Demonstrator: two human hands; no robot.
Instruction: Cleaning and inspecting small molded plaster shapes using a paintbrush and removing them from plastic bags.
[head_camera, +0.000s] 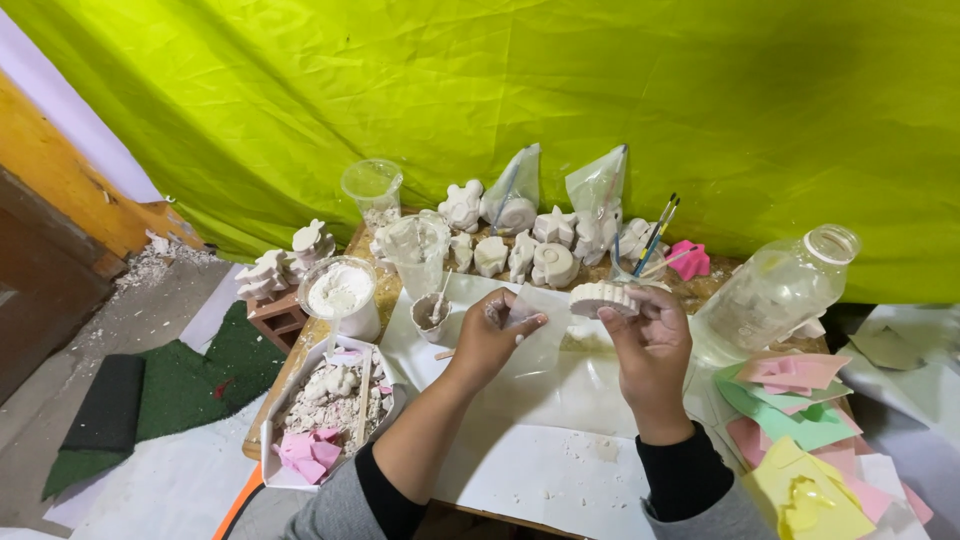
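Plaster piece: white, ridged and scalloped at the edge, the plaster casting (602, 297) is sitting at the fingertips of the right hand (650, 345), raised above the white paper sheet (560, 470) covering the table.
Right hand: fingers are curling closed around the casting from below and behind, gripping its right end.
Left hand: the left hand (492, 335) is pinching a clear plastic bag (535, 335), thumb and fingers closed on its upper edge; the bag is hanging just left of the casting, close beside it.
Behind the hands: matt white plaster figures (520, 250) are crowding the table's far edge, two of them bagged in clear film, beside thin paintbrushes (655, 240).
Left side: a clear cup of white powder (340, 290) is standing near a tray of crumbly plaster scraps (335, 400).
Right side: a clear plastic bottle (775, 290) is lying tilted over a stack of pink, green and yellow foam sheets (800, 420).
Backdrop: a creased lime-green cloth (500, 90) is hanging behind.
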